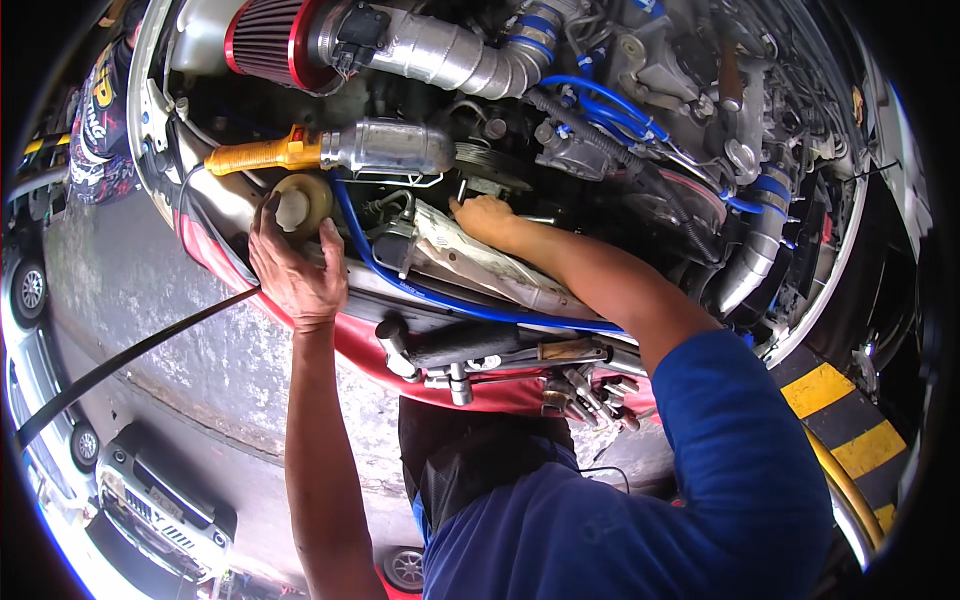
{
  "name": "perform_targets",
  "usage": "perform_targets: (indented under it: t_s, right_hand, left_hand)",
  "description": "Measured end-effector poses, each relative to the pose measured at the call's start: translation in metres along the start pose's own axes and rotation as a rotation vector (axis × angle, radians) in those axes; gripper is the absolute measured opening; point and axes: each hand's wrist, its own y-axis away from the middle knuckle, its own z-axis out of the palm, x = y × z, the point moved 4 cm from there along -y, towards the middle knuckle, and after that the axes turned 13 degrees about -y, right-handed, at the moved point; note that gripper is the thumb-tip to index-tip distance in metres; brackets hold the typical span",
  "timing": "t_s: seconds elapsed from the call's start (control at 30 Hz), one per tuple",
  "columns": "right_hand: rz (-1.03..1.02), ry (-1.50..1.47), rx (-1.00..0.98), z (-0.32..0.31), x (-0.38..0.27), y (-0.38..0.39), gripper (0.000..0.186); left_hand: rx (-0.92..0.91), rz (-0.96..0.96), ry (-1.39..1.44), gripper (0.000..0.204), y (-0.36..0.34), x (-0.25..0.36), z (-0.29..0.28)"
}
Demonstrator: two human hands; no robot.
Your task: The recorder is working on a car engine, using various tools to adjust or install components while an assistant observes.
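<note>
- I am leaning over the engine bay (560, 150), working from its front edge, both arms stretched into it.
- My left hand (295, 265) is resting on the reservoir cap (298, 205), a round cream cap at the left side of the bay; fingers are spread wide around its rim, palm toward the bodywork. Judging by the pose, I am bracing on it as much as gripping it. Cannot see into the reservoir under the cap, so contents unknown.
- Just above that hand an orange-handled tool (262, 155) is lying, its handle pointing left, butted against a silver canister (392, 146).
- A blue hose (440, 295) is running from under the canister rightward beneath my right forearm.
- On the red cover (500, 392) draped over the front edge, sockets and a ratchet (470, 355) are lying loose, kept within reach of either hand.
- My right hand (482, 216) is reaching deep toward the pulley (487, 163), fingertips pressing at a part beside a white wrapped piece (480, 255). Fingers are curled and close together; I cannot tell whether they are holding anything.
- The red cone filter (275, 40) is sitting at top left, feeding a silver intake pipe (450, 60).
</note>
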Motion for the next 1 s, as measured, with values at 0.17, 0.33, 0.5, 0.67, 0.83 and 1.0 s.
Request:
perform_targets:
  t_s: [0.17,0.33,0.5,0.67,0.83,1.0]
  right_hand:
    - [-0.023,0.026,-0.197,-0.024,0.006,0.025,0.04]
    - [0.107,-0.014,-0.279,-0.055,0.012,0.076,0.025]
    - [0.182,-0.069,-0.119,-0.068,-0.009,0.084,0.028]
    - [0.218,-0.104,-0.083,-0.065,-0.002,0.096,0.028]
    - [0.188,-0.049,-0.002,-0.067,0.01,0.092,0.027]
    - [0.148,-0.019,-0.094,-0.052,0.017,0.085,0.028]
  left_hand:
    - [0.017,0.012,0.01,0.063,-0.001,0.0,-0.001]
    - [0.029,0.019,0.011,0.063,-0.001,-0.001,-0.003]
    - [-0.004,0.009,0.008,0.062,0.0,0.004,-0.003]
    - [0.012,0.006,0.016,0.061,-0.002,0.004,-0.005]
    - [0.009,0.009,0.024,0.06,-0.002,0.002,-0.005]
    - [0.004,0.06,0.045,0.063,-0.007,0.002,-0.015]
